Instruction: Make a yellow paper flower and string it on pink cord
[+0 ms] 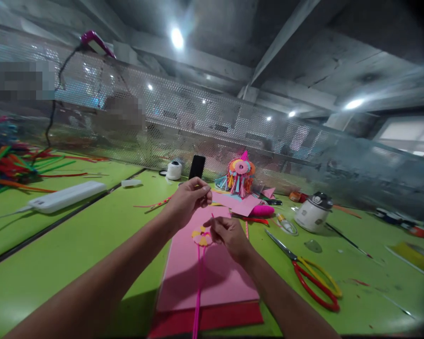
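Note:
Above the pink sheet (212, 287), my left hand (192, 198) is closed in a pinch; whatever lies between its fingertips is too small to make out. Lower and to the right, my right hand (230, 235) is closed at the right edge of a small yellow-and-pink paper ring (198, 241) with a scalloped rim. A thin pink tip sticks up by the right fingers. Two magenta cords (199, 282) run from the ring down over the sheet toward me. The two hands are slightly apart.
Red-and-yellow-handled scissors (314, 278) lie open at right, near a white jar (313, 213). Behind are a tasselled paper ornament (240, 174), a black phone (197, 167) and a thread spool (174, 170). At left are a power strip (69, 195) and pipe cleaners (10, 169); a mesh partition (183, 122) stands behind.

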A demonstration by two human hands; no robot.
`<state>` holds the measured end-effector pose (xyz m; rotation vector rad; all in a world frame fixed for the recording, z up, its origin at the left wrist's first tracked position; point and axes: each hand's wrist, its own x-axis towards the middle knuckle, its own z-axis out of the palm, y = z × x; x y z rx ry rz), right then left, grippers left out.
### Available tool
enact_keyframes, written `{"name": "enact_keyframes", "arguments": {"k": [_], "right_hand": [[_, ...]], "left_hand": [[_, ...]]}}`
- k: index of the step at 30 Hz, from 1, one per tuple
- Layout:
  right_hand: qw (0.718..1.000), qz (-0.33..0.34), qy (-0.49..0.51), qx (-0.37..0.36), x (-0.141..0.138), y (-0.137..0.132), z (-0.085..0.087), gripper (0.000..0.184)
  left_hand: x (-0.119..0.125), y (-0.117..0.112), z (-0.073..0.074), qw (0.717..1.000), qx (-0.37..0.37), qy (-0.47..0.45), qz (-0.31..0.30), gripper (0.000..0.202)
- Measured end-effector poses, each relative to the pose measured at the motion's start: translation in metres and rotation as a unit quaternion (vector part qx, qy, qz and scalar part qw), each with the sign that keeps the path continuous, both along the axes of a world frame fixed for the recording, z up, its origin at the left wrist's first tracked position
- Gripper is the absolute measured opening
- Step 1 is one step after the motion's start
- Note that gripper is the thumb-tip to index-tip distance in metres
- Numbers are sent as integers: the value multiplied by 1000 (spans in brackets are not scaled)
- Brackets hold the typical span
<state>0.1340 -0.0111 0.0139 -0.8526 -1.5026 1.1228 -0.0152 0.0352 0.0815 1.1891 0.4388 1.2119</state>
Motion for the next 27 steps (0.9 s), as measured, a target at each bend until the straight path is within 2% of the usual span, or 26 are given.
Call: {"name": "enact_keyframes", "arguments": {"k": [2,6,10,14,17,21,24,27], "right_hand": [[999,-12,-38,36,7,1,7,31],[988,-92,-59,113,17,1,26,31],[956,-176,-145,184,10,-4,37,25],[927,-254,-154,227,4,-5,45,17],[925,-250,-148,244,5,-4,54,16],[935,-203,-144,253,6,0,64,17],[965,-158,-100,185,5,4,63,19],[984,-128,-26,121,1,8,56,23]], "left_hand": [[1,-1,-4,999,7,30,-20,16],[5,-4,-13,992,44,115,-40,16],[12,-5,-23,965,131,229,7,14],[16,-8,-25,937,203,278,53,10],[14,-11,-20,947,171,267,50,14],[8,-11,-12,976,83,199,-4,23],[3,-10,-11,993,28,105,-41,21],[0,-9,-13,997,2,37,-64,15]]}}
